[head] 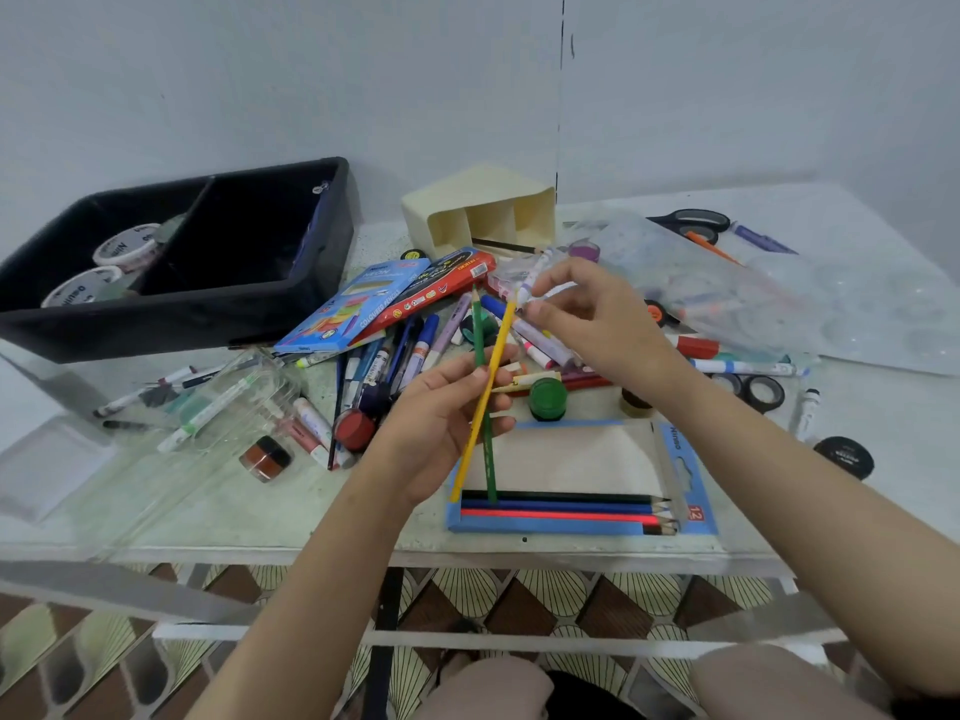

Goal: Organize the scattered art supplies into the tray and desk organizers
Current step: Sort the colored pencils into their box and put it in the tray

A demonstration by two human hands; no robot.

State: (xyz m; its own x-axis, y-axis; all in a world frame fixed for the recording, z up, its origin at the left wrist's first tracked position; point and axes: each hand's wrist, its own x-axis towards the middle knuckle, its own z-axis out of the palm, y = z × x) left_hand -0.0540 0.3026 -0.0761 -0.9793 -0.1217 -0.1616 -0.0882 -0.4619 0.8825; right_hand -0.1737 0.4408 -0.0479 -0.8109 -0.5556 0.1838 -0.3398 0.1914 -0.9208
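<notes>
Slip risk: our left hand (441, 423) grips green pencil (477, 324) crossed with yellow pencil (500, 350); right hand (597, 319) curled at yellow's tip, hold unclear.

Two bare forearms (322, 563), left hand (441, 423), right hand (587, 314), knees (488, 688) — covered in plain taupe cloth
</notes>
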